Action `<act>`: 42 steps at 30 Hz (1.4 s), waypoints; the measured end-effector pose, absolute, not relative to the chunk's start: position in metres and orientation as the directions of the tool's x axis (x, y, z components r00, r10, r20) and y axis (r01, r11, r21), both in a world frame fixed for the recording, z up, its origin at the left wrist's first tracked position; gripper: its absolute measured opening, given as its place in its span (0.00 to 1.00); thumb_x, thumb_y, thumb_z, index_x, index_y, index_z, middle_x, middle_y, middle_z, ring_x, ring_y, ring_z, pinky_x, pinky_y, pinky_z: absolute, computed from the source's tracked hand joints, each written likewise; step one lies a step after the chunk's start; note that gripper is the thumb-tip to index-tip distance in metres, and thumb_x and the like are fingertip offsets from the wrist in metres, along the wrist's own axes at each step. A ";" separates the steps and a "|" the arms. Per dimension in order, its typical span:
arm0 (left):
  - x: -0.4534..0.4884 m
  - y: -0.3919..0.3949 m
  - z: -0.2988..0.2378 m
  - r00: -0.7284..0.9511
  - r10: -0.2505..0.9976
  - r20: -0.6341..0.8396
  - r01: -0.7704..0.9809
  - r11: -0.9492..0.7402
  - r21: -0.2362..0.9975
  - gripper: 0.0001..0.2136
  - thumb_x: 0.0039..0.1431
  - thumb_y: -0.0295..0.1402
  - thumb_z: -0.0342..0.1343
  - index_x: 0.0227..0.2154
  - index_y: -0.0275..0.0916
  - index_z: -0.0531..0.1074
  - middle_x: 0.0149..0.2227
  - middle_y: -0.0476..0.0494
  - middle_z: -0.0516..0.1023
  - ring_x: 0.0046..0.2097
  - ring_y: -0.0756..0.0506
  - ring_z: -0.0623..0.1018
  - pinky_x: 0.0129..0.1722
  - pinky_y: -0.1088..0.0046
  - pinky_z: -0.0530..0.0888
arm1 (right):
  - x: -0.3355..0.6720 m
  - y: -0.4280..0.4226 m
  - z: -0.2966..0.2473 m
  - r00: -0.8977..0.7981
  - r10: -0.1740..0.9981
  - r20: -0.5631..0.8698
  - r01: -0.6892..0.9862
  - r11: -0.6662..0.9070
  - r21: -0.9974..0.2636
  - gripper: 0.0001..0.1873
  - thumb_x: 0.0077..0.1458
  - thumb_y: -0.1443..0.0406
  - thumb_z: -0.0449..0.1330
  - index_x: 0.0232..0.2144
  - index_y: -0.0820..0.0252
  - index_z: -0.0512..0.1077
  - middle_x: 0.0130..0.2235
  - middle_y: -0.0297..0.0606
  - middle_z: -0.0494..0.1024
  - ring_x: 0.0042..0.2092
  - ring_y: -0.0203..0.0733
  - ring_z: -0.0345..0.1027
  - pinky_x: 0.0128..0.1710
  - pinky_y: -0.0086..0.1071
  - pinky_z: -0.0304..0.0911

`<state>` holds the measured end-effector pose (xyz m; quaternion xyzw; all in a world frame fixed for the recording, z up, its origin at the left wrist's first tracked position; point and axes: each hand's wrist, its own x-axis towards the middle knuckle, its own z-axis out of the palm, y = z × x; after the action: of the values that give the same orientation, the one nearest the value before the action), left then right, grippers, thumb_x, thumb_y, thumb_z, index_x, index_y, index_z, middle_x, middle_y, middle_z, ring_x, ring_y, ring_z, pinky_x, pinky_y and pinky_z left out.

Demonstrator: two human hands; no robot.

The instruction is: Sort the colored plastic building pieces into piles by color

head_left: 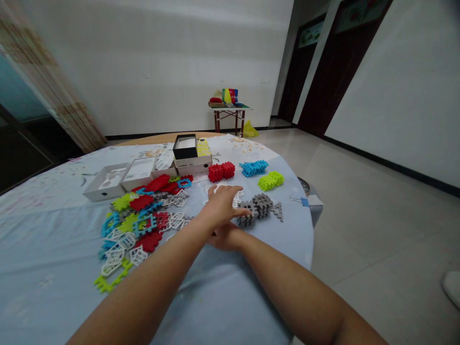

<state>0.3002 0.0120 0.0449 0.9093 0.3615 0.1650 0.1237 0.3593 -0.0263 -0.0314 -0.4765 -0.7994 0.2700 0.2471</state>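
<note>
My left hand (224, 203) reaches over several white lattice pieces (237, 199), its fingers spread apart. Its thumb points right and overlaps the near grey stack of interlocking toy pieces (246, 218); whether it touches cannot be told. Beneath the left wrist my right hand (226, 237) crosses to the left, with its fingers mostly hidden. A second grey stack (263, 205) and a loose grey triangular piece (278, 212) lie right of the hands. Beyond them sit red stacks (222, 171), blue stacks (253, 168) and lime-green stacks (270, 180).
A mixed heap of red, blue, green, grey and white pieces (147, 215) spreads to the left. Behind it stand open white boxes (108, 182) and a black box (185, 147). The round table's cloth (215, 297) ends at the right, beside a grey object (315, 203).
</note>
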 end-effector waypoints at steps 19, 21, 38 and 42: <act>0.122 0.004 0.029 0.076 0.912 0.403 0.809 -0.293 0.510 0.18 0.53 0.46 0.47 0.40 0.41 0.71 0.43 0.43 0.76 0.46 0.42 0.73 0.49 0.66 0.67 | 0.374 -0.037 -0.008 -0.480 0.877 -0.018 0.271 0.128 -0.954 0.12 0.51 0.65 0.56 0.38 0.63 0.71 0.30 0.33 0.74 0.29 0.31 0.64 0.29 0.24 0.58; 0.120 0.002 0.028 0.075 0.917 0.391 0.806 -0.287 0.519 0.19 0.53 0.46 0.47 0.40 0.40 0.71 0.42 0.43 0.76 0.45 0.42 0.74 0.48 0.66 0.68 | 0.382 -0.037 -0.002 -0.501 0.864 -0.056 0.218 0.064 -0.974 0.13 0.51 0.63 0.56 0.39 0.63 0.71 0.32 0.36 0.75 0.29 0.31 0.65 0.26 0.23 0.57; 0.103 0.013 0.020 -0.001 0.899 0.439 0.795 -0.265 0.545 0.18 0.54 0.44 0.46 0.39 0.39 0.72 0.41 0.44 0.77 0.44 0.44 0.74 0.48 0.68 0.67 | 0.379 -0.040 -0.013 -0.453 0.888 -0.076 0.235 0.036 -0.971 0.14 0.51 0.61 0.56 0.39 0.64 0.70 0.33 0.39 0.76 0.28 0.31 0.66 0.23 0.23 0.56; 0.099 0.020 0.004 -0.006 0.867 0.499 0.797 -0.297 0.526 0.16 0.54 0.42 0.47 0.37 0.38 0.73 0.39 0.43 0.78 0.42 0.44 0.75 0.45 0.69 0.68 | 0.364 -0.034 -0.026 -0.317 0.947 0.048 0.424 0.187 -0.886 0.12 0.51 0.64 0.55 0.39 0.63 0.71 0.30 0.35 0.75 0.29 0.32 0.65 0.29 0.26 0.59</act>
<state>0.0986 0.0202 0.0043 0.7035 0.5913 0.3918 0.0443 0.3640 -0.0337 -0.0256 -0.4892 -0.7006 0.4091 0.3200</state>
